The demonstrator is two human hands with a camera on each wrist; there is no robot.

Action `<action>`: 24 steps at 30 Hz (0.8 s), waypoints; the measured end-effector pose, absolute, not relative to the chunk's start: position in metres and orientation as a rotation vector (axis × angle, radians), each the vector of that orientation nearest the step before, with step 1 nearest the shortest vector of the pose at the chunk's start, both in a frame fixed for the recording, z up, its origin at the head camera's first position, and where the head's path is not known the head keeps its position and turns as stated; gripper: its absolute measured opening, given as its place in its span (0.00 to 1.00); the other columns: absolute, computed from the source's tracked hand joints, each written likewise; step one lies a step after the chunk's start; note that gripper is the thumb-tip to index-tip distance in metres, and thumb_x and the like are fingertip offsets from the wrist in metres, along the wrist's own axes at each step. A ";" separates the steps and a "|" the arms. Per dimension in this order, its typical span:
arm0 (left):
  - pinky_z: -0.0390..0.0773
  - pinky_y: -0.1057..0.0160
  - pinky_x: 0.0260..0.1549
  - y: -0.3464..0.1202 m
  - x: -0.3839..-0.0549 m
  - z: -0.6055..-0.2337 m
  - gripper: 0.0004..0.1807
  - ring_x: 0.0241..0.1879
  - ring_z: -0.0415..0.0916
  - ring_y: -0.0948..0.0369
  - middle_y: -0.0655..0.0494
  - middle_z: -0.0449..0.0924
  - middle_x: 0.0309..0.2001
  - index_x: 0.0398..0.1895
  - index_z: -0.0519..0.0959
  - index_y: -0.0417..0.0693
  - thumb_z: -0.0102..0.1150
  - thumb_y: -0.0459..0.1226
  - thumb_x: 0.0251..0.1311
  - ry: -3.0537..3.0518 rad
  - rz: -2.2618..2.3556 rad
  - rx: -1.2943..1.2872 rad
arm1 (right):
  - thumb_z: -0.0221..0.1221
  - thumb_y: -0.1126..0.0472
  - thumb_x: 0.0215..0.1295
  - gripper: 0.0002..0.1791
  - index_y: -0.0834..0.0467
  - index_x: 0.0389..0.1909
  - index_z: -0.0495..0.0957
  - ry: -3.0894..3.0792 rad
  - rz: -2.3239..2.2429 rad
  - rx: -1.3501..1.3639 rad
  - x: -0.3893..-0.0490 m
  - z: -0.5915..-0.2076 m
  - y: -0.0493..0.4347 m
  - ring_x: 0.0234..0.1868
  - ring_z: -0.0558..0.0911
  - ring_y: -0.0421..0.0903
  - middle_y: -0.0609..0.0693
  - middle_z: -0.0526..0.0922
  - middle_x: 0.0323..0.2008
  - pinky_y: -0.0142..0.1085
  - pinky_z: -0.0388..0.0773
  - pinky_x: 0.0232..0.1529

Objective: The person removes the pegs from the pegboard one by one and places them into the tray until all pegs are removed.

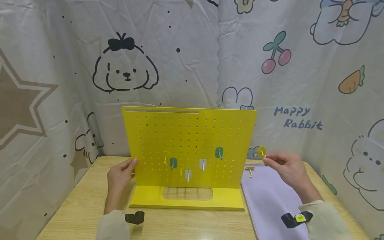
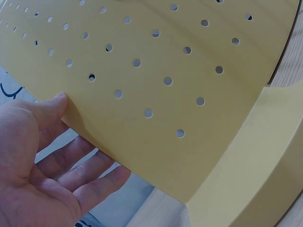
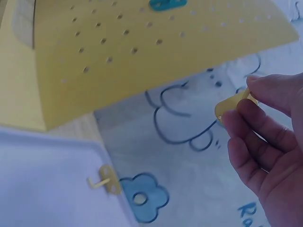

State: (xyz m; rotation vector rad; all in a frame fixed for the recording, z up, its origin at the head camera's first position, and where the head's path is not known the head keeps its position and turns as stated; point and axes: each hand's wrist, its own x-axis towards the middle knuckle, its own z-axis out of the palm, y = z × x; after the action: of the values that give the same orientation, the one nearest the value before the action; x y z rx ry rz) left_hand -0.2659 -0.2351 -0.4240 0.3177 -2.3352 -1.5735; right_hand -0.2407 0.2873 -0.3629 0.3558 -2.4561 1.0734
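Observation:
A yellow pegboard (image 1: 192, 133) stands upright on its base. My left hand (image 1: 120, 171) holds its left side edge, thumb on the front face and fingers at the edge, as the left wrist view (image 2: 57, 165) shows. Beyond the board's right edge, my right hand (image 1: 289, 168) pinches a yellow hook (image 1: 262, 152) by its peg between thumb and fingers, its flat plate turned away from the palm (image 3: 229, 105). Fixed on the board are green hooks (image 1: 219, 153), white hooks (image 1: 203, 164) and yellow hooks (image 1: 165, 158), all in its lower half.
To the right of the board lies a lilac tray (image 1: 270, 196) with one yellow hook (image 1: 249, 171) near its far left corner. The wooden table (image 1: 180, 225) carries everything. Printed cloth (image 1: 186, 66) hangs close behind and at both sides.

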 end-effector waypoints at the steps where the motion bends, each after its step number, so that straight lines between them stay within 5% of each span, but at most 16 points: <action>1: 0.86 0.63 0.42 -0.235 -0.266 -0.424 0.34 0.51 0.81 0.48 0.40 0.79 0.57 0.65 0.76 0.41 0.56 0.58 0.68 -2.336 -1.574 0.320 | 0.67 0.64 0.66 0.09 0.64 0.44 0.86 -2.467 1.069 0.346 -0.242 -0.366 0.289 0.35 0.82 0.40 0.52 0.86 0.36 0.24 0.79 0.36; 13: 0.85 0.62 0.43 -0.236 -0.266 -0.424 0.35 0.52 0.81 0.47 0.40 0.79 0.58 0.66 0.75 0.43 0.55 0.59 0.68 -2.336 -1.581 0.336 | 0.63 0.61 0.69 0.14 0.65 0.49 0.84 -2.700 1.111 0.066 -0.263 -0.405 0.299 0.42 0.82 0.54 0.57 0.86 0.42 0.45 0.83 0.42; 24: 0.85 0.62 0.43 -0.236 -0.266 -0.424 0.34 0.52 0.81 0.48 0.40 0.79 0.58 0.66 0.75 0.42 0.56 0.57 0.69 -2.340 -1.584 0.323 | 0.64 0.60 0.68 0.13 0.65 0.46 0.85 -2.836 0.996 0.089 -0.279 -0.431 0.307 0.35 0.80 0.49 0.52 0.86 0.35 0.41 0.79 0.34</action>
State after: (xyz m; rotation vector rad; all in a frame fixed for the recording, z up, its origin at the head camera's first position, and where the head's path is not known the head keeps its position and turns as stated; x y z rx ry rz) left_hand -0.2663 -0.2363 -0.4237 0.3225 -2.3399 -1.5840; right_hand -0.2787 0.3070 -0.4313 0.0890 -2.8355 0.9956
